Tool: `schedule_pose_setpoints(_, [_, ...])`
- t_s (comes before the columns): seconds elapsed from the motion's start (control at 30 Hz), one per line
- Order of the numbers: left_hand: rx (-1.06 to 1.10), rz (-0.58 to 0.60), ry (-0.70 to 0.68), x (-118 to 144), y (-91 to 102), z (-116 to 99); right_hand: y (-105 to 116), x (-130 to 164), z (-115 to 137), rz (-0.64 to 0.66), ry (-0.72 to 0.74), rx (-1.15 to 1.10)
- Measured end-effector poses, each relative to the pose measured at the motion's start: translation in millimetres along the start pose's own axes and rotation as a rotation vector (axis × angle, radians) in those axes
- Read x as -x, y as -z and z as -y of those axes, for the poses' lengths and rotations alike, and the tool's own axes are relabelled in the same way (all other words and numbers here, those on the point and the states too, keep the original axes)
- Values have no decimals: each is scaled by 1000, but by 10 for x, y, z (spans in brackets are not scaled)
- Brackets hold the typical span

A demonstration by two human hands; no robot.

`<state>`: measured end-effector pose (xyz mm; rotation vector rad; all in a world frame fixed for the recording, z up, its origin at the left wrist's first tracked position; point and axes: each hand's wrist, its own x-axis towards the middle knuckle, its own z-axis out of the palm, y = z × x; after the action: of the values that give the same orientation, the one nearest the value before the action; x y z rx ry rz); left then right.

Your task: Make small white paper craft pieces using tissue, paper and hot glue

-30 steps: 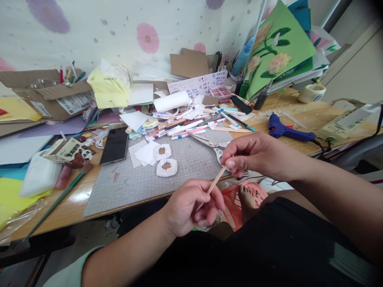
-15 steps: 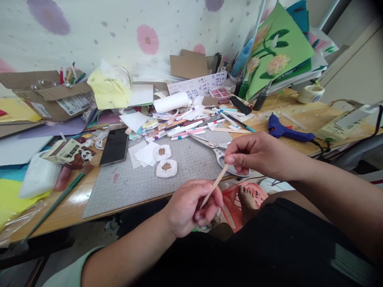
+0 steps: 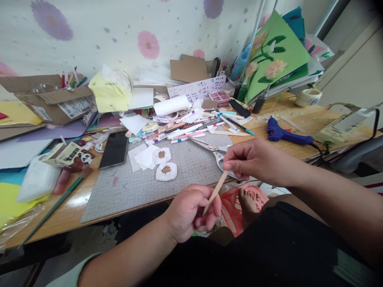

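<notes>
Flower-printed covering [image 3: 179, 24] backs a cluttered wooden desk [image 3: 73, 201], on which a grey cutting mat [image 3: 119, 195] lies. Beyond the mat's left end sits a cardboard box [image 3: 30, 105]. By the mat's near right corner, the right hand [image 3: 254, 161] pinches a wooden stick [image 3: 216, 191] near its upper end between thumb and fingertips; the left hand [image 3: 188, 209], off the mat's near edge, pinches its lower part, the other fingers loosely curled. Right of the mat rests a blue glue gun [image 3: 287, 135]; scissors [image 3: 212, 147] lie at the mat's right end, two white pieces [image 3: 160, 175] with brown centres nearer its middle. The stick slants before the mat's near edge: slim, flat, straight, pale tan.
</notes>
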<state>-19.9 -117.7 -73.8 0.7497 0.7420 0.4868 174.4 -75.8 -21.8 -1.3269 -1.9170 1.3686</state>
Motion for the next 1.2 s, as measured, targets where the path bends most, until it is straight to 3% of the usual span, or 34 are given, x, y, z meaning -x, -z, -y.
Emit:
schedule_pose_setpoints(0.27, [-29, 16, 18, -4, 7, 1, 28, 6, 9, 6, -27, -69])
schedule_pose_setpoints(0.7, [-97, -20, 14, -28, -4, 31, 5, 12, 2, -9, 19, 98])
schedule_pose_setpoints(1.2, [-92, 9, 51, -23, -29, 9, 19, 40, 39, 46, -9, 35])
